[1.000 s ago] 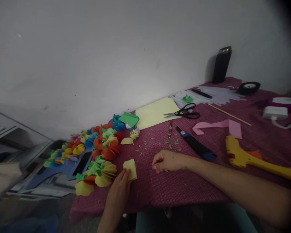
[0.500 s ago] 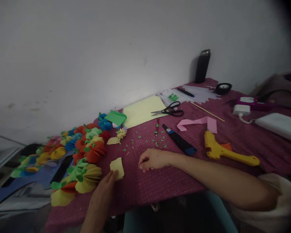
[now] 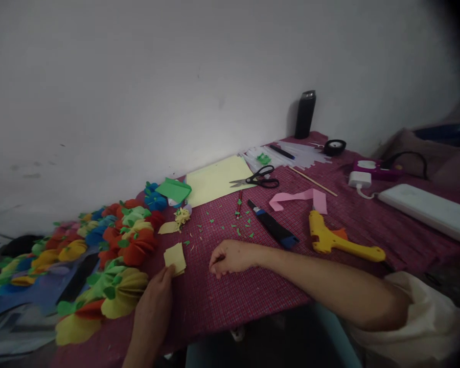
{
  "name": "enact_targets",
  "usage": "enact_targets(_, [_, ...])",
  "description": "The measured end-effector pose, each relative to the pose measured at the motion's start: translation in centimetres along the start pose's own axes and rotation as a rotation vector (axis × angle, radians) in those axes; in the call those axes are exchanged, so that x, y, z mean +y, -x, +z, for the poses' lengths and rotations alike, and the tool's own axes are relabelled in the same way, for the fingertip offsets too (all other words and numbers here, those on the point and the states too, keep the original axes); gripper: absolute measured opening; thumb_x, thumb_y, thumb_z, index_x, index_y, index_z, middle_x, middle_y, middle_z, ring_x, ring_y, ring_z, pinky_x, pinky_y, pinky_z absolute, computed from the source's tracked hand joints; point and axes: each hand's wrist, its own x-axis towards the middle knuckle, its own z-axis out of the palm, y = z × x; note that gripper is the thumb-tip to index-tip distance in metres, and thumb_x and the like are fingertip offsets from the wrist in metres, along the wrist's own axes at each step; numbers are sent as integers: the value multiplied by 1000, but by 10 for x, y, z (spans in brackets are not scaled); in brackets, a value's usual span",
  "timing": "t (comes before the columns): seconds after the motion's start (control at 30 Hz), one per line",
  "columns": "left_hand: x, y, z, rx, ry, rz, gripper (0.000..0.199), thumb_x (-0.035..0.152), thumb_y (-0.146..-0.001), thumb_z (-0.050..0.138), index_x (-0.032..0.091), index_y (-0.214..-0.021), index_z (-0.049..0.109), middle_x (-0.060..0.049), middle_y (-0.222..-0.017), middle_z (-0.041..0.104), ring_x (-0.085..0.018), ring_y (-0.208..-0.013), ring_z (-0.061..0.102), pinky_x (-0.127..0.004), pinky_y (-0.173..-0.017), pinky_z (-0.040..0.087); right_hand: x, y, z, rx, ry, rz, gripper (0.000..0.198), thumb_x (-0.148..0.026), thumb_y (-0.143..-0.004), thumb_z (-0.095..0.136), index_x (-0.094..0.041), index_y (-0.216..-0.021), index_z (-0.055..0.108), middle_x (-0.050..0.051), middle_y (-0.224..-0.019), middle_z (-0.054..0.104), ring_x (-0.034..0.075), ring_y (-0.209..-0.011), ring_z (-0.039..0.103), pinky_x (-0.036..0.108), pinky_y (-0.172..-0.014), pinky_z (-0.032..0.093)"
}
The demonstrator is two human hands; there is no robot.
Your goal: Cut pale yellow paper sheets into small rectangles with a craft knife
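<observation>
My left hand (image 3: 155,301) holds a small stack of pale yellow paper pieces (image 3: 175,258) by its near left edge, just above or on the checked red cloth. To its right, my right hand (image 3: 233,257) rests on the cloth with its fingers curled inward; whether anything small is in them is hidden. Beyond the hands lie green paper scraps (image 3: 238,231), a cut yellow paper piece (image 3: 169,228) and a small bunch of pale yellow curled paper (image 3: 182,217). Colourful folded-paper pumpkins (image 3: 138,247) crowd the left side.
Black-handled scissors (image 3: 263,178) lie partly over a yellow sheet (image 3: 218,179). Near my right forearm are a black-and-blue cutter (image 3: 273,225), a yellow glue gun (image 3: 341,243) and a pink paper strip (image 3: 299,198). A white power bank (image 3: 425,207) and a black bottle (image 3: 305,115) stand farther off.
The whole view has shifted, so things appear farther left and slightly lower. My left hand has moved the yellow paper stack a little away from me. My right hand stays in place.
</observation>
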Motion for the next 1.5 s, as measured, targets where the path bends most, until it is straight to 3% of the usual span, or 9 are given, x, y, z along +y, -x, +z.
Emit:
enact_targets(0.23, [23,-10,-23,70,-64,51,45,7,-75,35,14,-119,42,-12,-120,48,-23,-105,48,-35,-84,39,1,0,0,7,59,-11,17,-24,-69,52,-13,-75,64,0,-61,60,6,-51,49,14,-45,37])
enact_targets(0.4, [66,-56,-41,163,120,199,48,8,-73,39,20,-119,44,-6,-126,44,-22,-108,45,-35,-89,35,-1,0,-1,-1,230,-72,19,-20,-70,48,-13,-76,65,0,-63,63,9,-57,55,15,-50,39])
enact_targets(0.57, [82,-107,-22,286,270,196,50,3,-75,32,15,-123,40,-8,-125,45,-18,-112,42,-33,-93,32,-8,10,1,12,417,-145,23,-21,-73,46,-14,-84,66,1,-71,66,9,-63,58,15,-58,40])
enact_targets(0.73, [73,-113,2,153,299,234,43,11,-82,31,19,-123,39,-7,-128,43,-18,-115,39,-36,-94,30,-12,16,6,44,651,-191,26,-25,-75,45,-19,-91,64,0,-83,67,10,-70,59,16,-64,39])
enact_targets(0.9, [71,-106,7,65,274,227,34,20,-84,34,21,-114,50,-4,-122,49,-20,-114,40,-40,-96,26,-27,25,17,136,815,-90,26,-20,-77,43,-18,-95,62,1,-87,65,12,-76,58,18,-67,39])
enact_targets(1.07, [75,-109,17,76,295,182,34,21,-83,35,21,-114,51,-5,-120,51,-22,-112,41,-42,-96,25,-68,41,2,-350,1026,-235,21,-18,-76,46,-20,-89,63,1,-83,65,12,-75,58,19,-60,37])
enact_targets(1.13, [75,-108,19,99,303,198,35,20,-84,34,21,-115,50,-5,-120,51,-22,-112,41,-42,-96,23,-77,34,-18,-292,1045,-224,20,-23,-77,47,-21,-91,61,-1,-86,65,12,-75,57,19,-61,37])
enact_targets(1.3, [75,-106,15,138,306,206,32,21,-83,36,21,-111,51,-6,-116,52,-22,-110,41,-43,-97,20,-64,-20,-69,302,1439,71,23,-23,-82,37,-19,-90,59,4,-85,64,15,-79,57,23,-67,37])
enact_targets(1.5, [75,-108,14,147,341,206,31,22,-81,39,21,-110,52,-7,-113,53,-23,-108,42,-42,-96,20,-42,-69,-98,449,1551,192,23,-11,-80,37,-15,-91,57,11,-90,61,20,-88,53,30,-73,36])
